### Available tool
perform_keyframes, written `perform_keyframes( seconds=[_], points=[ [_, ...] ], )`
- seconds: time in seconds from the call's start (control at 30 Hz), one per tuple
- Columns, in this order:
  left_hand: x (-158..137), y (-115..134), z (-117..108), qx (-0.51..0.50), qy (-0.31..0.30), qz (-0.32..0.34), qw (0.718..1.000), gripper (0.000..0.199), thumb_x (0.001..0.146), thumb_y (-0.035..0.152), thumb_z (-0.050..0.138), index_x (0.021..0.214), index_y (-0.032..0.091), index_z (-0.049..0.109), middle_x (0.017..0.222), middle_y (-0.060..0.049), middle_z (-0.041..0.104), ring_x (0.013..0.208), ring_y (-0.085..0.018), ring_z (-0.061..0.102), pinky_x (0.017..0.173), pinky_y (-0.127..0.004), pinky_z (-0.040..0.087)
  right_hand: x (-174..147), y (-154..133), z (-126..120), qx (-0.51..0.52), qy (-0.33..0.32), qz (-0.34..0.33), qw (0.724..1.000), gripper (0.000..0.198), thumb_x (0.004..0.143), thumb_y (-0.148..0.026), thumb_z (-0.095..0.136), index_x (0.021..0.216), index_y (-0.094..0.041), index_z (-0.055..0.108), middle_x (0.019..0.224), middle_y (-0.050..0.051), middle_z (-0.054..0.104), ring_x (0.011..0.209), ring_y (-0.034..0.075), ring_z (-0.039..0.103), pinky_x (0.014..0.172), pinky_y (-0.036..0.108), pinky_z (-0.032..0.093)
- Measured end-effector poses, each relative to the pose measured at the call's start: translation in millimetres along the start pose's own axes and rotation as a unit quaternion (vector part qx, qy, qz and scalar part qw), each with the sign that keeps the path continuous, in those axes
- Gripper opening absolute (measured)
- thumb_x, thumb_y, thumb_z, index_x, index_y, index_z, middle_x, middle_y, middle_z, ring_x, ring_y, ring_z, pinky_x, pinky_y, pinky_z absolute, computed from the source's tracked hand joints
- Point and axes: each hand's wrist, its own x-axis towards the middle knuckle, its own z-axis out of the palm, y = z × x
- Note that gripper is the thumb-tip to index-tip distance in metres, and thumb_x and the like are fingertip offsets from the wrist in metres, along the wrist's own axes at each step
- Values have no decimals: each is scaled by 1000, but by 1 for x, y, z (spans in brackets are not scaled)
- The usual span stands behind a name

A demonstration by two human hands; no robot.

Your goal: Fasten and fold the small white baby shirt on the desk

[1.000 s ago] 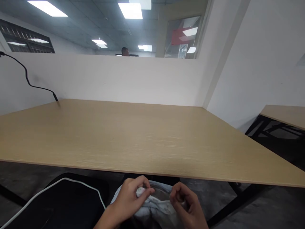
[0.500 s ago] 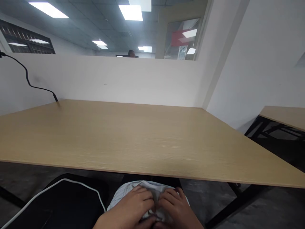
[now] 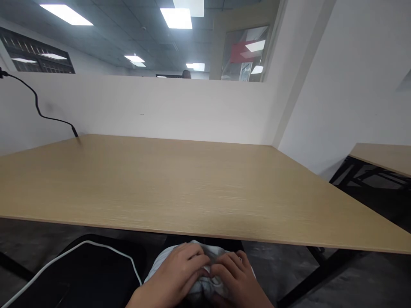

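Observation:
Pale grey, faintly striped cloth (image 3: 160, 259) lies over my lap, below the front edge of the wooden table (image 3: 180, 184). My left hand (image 3: 178, 271) rests on it with bent fingers, gripping the cloth near the middle. Close beside it, my right hand (image 3: 236, 273) also has curled fingers closed on the cloth. The fingertips of both hands almost meet over a bunched fold. My thumbs and the lower part of the cloth are partly hidden under the hands.
A white cable (image 3: 111, 247) runs over a black seat (image 3: 96, 273) to my left. A black cable (image 3: 37, 102) hangs at the table's back left. Behind the white partition (image 3: 180, 109) a person's head (image 3: 186, 74) shows. Another table (image 3: 382, 154) stands at right.
My left hand's fingers have shifted slightly up and toward the right hand, and the fold between the hands has changed shape. The distant head has moved a little right.

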Motion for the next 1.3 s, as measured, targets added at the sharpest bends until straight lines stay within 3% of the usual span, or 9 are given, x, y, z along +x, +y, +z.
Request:
perform_keyframes(
  seconds=[0.2, 0.43, 0.57, 0.7, 0.8, 0.9, 1.0, 1.13, 1.3],
  points=[
    [4, -8, 9, 84, -7, -3, 996, 30, 84, 0, 48, 98, 22, 61, 101, -2, 60, 88, -18, 51, 78, -29, 39, 4, -1, 8, -90, 68, 50, 992, 47, 56, 5, 58, 89, -28, 60, 94, 0, 62, 91, 24, 53, 82, 40, 29],
    [5, -6, 11, 73, -20, 15, 997, 37, 82, 4, 51, 114, 23, 56, 105, -3, 63, 96, -21, 53, 93, -36, 37, 1, 3, 18, -32, 46, 100, 993, 47, 51, 4, 56, 86, -28, 60, 90, -3, 63, 88, 24, 54, 81, 38, 27],
    [6, -4, 11, 68, -27, 4, 997, 16, 85, 15, 59, 100, 21, 57, 102, -2, 63, 97, -21, 52, 95, -36, 35, 3, 1, 13, 71, 57, 124, 988, 43, 57, 3, 52, 87, -26, 59, 94, -3, 64, 90, 22, 54, 82, 36, 30],
    [5, -1, 6, 73, 2, 15, 997, 6, 91, 16, 55, 94, 21, 57, 97, -1, 63, 93, -19, 51, 94, -35, 32, 6, -1, 5, 190, 75, 116, 972, 37, 66, 1, 49, 91, -25, 57, 95, -1, 63, 92, 21, 54, 85, 34, 35],
    [3, 3, -3, 59, 18, 21, 998, 6, 96, 19, 53, 98, 21, 58, 95, -1, 63, 92, -19, 52, 92, -35, 30, 7, -4, -2, 270, 87, 136, 949, 27, 75, -4, 48, 93, -23, 55, 92, 1, 61, 86, 19, 54, 77, 29, 39],
    [2, 7, -11, 54, 30, 26, 998, 6, 96, 21, 54, 100, 22, 59, 93, 0, 63, 88, -18, 53, 86, -33, 29, 6, -7, -7, 340, 80, 195, 916, 14, 82, -13, 50, 92, -21, 54, 85, 1, 57, 73, 16, 51, 67, 26, 39],
    [1, 7, -13, 55, 9, 32, 998, 6, 96, 20, 55, 100, 22, 59, 89, 1, 62, 82, -16, 53, 84, -32, 29, 3, -9, -7, 375, 55, 243, 893, 8, 85, -22, 54, 93, -20, 54, 80, 0, 56, 70, 16, 49, 65, 26, 39],
    [1, 1, -9, 55, -25, 41, 997, 8, 94, 26, 62, 101, 23, 59, 84, 3, 61, 79, -15, 53, 83, -30, 30, 1, -8, -3, 388, 24, 265, 882, 15, 83, -28, 58, 96, -20, 56, 84, 1, 56, 75, 17, 49, 67, 26, 39],
    [-2, -6, -1, 67, -5, 57, 996, 12, 99, 31, 53, 104, 23, 61, 81, 2, 61, 74, -15, 52, 81, -30, 31, 0, -7, 0, 392, 6, 279, 876, 17, 84, -30, 56, 99, -21, 55, 87, 1, 54, 77, 17, 48, 69, 26, 38]
  ],
)
